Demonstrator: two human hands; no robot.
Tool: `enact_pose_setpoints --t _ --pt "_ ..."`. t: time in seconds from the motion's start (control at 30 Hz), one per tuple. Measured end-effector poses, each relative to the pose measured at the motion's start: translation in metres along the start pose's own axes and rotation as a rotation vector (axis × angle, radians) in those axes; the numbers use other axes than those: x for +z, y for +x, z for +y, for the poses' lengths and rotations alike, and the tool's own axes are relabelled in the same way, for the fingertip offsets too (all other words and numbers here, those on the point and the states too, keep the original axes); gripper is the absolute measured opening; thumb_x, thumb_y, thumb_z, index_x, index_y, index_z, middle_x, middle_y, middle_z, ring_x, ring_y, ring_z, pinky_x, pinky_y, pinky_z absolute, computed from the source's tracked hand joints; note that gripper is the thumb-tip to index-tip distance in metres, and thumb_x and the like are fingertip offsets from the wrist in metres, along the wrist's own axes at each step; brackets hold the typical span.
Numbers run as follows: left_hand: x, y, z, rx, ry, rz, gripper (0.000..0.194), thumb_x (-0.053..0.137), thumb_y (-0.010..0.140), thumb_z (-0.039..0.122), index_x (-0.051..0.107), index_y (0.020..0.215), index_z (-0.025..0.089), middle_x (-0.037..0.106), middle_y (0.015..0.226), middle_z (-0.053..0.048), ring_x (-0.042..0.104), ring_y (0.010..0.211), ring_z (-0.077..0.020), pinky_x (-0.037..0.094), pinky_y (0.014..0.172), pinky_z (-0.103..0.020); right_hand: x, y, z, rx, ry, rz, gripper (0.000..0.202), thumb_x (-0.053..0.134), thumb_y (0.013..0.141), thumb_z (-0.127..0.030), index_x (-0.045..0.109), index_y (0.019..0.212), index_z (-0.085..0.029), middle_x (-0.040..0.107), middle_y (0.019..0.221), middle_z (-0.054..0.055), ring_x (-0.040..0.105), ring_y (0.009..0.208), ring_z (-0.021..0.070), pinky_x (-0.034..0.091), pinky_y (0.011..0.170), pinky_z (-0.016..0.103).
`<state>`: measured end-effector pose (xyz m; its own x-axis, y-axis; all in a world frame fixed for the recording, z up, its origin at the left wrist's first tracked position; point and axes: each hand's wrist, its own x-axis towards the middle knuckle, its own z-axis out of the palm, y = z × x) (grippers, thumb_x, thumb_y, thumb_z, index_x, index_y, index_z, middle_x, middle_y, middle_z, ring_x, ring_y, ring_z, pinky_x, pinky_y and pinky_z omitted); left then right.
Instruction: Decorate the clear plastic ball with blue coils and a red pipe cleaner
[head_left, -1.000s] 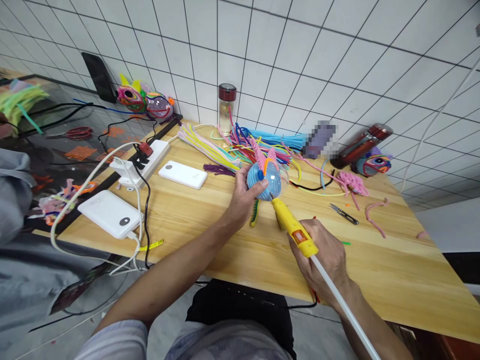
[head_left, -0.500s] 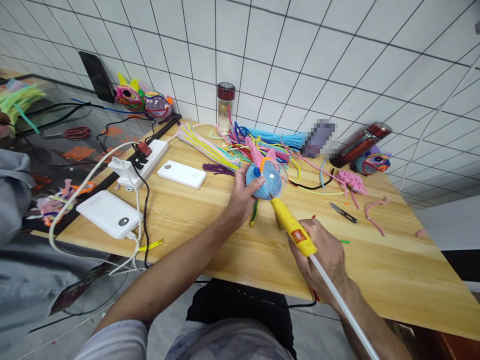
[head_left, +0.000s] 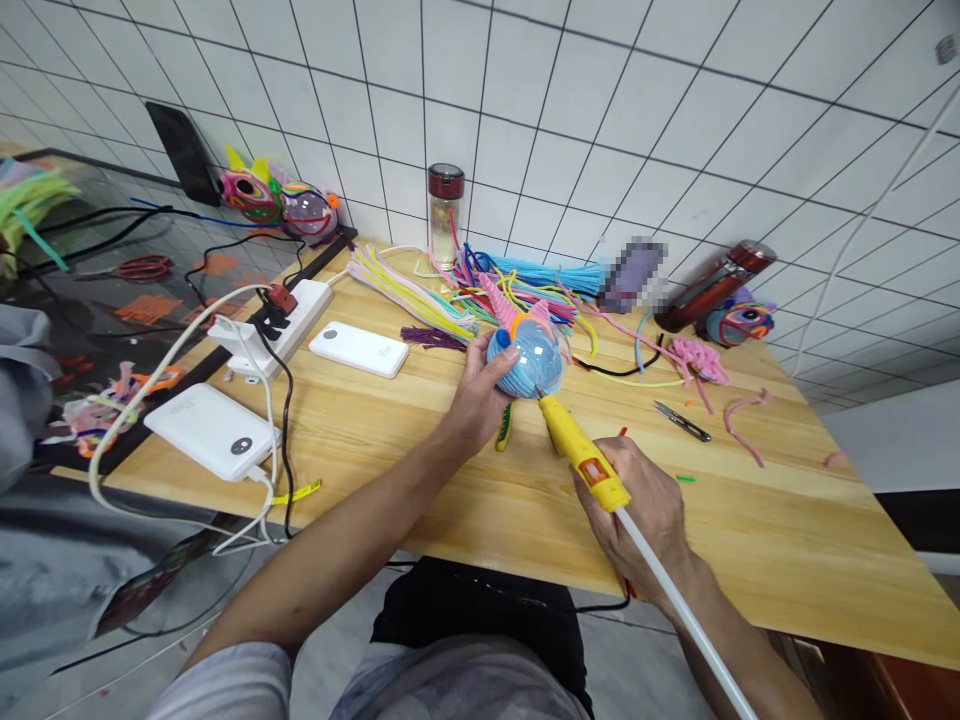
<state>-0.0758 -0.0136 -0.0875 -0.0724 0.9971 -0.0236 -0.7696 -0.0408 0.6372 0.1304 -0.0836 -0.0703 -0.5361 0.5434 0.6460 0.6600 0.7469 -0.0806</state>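
Observation:
My left hand (head_left: pixel 482 392) grips a clear round ball (head_left: pixel 541 352) partly wrapped in light blue pipe cleaner, with pink and orange pieces on its top. The thumb lies on the ball's left side beside a dark blue knob. In my right hand (head_left: pixel 646 505) is a yellow glue gun (head_left: pixel 581 455), a long white glue stick coming out of its back. The gun's nozzle meets the lower edge of the ball. A green and yellow strip (head_left: pixel 504 428) lies on the table just below the ball.
Behind the ball lie bundled pipe cleaners (head_left: pixel 420 290) and a glass bottle (head_left: pixel 446 215). White power banks (head_left: pixel 358 349) and a power strip (head_left: pixel 300 318) with cables are at left. Small snips (head_left: pixel 681 421), pink pipe cleaners (head_left: pixel 699 360) and a dark red flask (head_left: pixel 720 285) are at right.
The view has shifted slightly, so the scene sits a little further left. The ball appears turned slightly in my left hand, and the gun's nozzle stays at its lower edge.

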Motion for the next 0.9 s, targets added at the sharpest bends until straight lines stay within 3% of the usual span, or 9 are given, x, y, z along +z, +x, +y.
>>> enact_pose_setpoints --t 0.2,0.63,0.9 --pt "-0.0005 -0.0005 0.001 -0.018 0.007 -0.001 0.062 0.094 0.07 0.038 0.053 0.115 0.026 0.069 0.117 -0.003 0.068 0.121 -0.0287 0.059 0.103 -0.052 0.0015 -0.0012 -0.0004 0.005 0.002 0.009 0.009 0.058 0.103 -0.014 0.058 0.111 -0.019 0.07 0.088 0.005 0.067 0.072 0.0186 0.052 0.066 0.03" --pt "-0.0007 -0.0003 0.0018 -0.05 -0.042 0.011 0.057 0.092 0.074 0.035 0.056 0.117 0.025 0.07 0.117 -0.002 0.069 0.123 -0.0291 0.059 0.108 -0.053 0.0013 -0.0041 0.0015 0.024 0.03 -0.001 0.011 0.06 0.101 -0.013 0.059 0.11 -0.02 0.069 0.087 0.004 0.067 0.072 0.0183 0.051 0.066 0.029" --pt "-0.0015 0.0009 0.0009 -0.085 -0.089 0.014 0.059 0.094 0.072 0.035 0.064 0.122 0.025 0.072 0.126 -0.008 0.066 0.132 -0.0344 0.061 0.106 -0.056 0.0028 -0.0051 0.0022 0.02 0.014 0.021 0.008 0.059 0.103 -0.013 0.059 0.109 -0.018 0.069 0.086 0.005 0.066 0.07 0.0184 0.051 0.065 0.03"
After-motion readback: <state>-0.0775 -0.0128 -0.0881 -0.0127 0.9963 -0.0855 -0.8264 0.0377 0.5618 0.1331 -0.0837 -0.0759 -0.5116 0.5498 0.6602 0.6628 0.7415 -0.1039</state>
